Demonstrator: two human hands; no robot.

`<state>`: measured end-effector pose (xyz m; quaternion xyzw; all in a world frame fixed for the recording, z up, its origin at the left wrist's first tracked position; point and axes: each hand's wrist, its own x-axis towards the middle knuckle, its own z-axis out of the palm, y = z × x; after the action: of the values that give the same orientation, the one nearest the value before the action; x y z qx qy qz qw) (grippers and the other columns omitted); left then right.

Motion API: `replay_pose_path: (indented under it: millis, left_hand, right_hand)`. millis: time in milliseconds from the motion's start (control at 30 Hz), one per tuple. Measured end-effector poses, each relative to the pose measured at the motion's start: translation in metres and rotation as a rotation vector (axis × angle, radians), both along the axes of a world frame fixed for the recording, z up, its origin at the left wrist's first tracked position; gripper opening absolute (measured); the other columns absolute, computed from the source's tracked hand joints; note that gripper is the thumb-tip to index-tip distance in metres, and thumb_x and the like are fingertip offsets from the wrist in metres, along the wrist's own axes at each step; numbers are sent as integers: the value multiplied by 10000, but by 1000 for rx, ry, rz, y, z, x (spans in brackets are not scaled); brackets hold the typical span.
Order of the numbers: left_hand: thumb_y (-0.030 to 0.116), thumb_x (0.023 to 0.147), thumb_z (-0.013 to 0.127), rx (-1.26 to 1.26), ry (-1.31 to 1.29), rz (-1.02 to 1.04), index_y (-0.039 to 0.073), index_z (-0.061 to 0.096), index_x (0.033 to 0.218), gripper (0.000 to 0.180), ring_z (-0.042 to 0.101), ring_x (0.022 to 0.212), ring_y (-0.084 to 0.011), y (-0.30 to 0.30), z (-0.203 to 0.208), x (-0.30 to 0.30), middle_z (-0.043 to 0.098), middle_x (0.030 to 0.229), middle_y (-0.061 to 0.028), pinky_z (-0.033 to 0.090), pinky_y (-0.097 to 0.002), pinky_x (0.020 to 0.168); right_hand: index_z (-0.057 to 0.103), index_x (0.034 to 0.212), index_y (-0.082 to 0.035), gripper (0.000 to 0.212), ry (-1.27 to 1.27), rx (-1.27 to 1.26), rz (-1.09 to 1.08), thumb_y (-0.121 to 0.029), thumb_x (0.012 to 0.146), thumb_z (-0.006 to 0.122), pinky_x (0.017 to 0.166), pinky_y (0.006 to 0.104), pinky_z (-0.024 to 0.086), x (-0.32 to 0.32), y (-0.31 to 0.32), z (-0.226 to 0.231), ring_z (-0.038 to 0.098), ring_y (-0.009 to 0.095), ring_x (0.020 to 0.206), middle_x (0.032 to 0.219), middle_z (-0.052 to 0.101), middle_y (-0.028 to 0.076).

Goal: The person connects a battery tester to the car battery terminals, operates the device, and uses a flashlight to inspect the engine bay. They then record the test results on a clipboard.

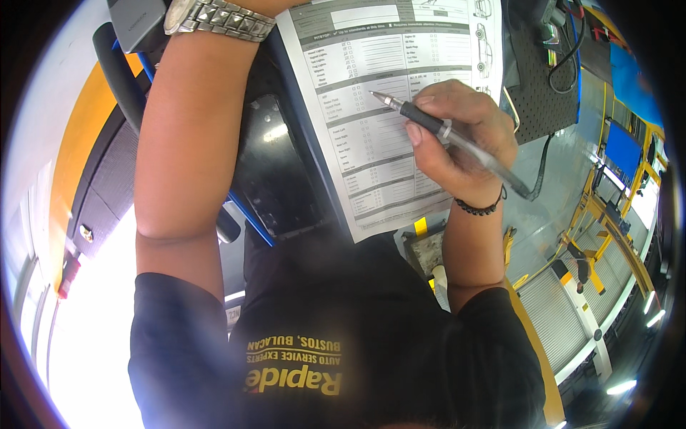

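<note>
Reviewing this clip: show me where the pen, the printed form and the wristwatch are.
Pen (pixel 429 121): head view, on its dark grip section.
Printed form (pixel 388 136): head view, near the middle of the sheet.
Wristwatch (pixel 227 18): head view, on its silver metal band.

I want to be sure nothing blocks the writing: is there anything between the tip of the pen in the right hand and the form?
Nothing visible. The right hand holds the pen with its tip over the form. Whether the tip touches the paper is unclear.
</note>
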<state>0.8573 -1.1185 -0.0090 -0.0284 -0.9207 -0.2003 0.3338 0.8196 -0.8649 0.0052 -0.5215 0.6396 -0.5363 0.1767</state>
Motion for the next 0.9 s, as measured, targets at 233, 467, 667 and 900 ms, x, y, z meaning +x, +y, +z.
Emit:
replay_pose_path:
  millis: [233, 467, 667, 900]
  left_hand:
    - [231, 825, 694, -36, 38, 13, -12, 734, 1008, 307, 679, 885, -339, -6, 4, 5, 705, 937, -177, 552, -415, 800]
    - [215, 829, 681, -74, 34, 50, -4, 738, 1022, 298, 678, 912, -337, -6, 0, 8, 711, 960, -169, 549, -419, 827]
    - [216, 832, 691, -44, -13, 64, 5, 741, 1021, 288, 680, 918, -331, -2, 4, 4, 717, 963, -165, 549, -413, 834]
    - [222, 829, 706, -85, 18, 65, 7, 737, 1041, 304, 673, 940, -330, -4, -4, 1, 713, 1006, -164, 541, -416, 854]
  right_hand:
    - [686, 916, 56, 173, -140, -38, -106, -89, 832, 731, 601, 243, 488, -25, 5, 18, 621, 147, 634, 792, 671, 127]
    - [638, 1122, 81, 249, -73, -87, -24, 81, 873, 632, 761, 287, 556, -36, 8, 11, 700, 193, 850, 953, 711, 176]
    - [604, 1076, 61, 257, -187, -22, -80, 133, 837, 665, 763, 264, 569, -25, 9, 13, 717, 192, 850, 939, 719, 175]
    - [650, 988, 7, 228, -92, 92, 40, 36, 789, 758, 691, 260, 566, -5, 0, 7, 729, 182, 801, 909, 735, 129]
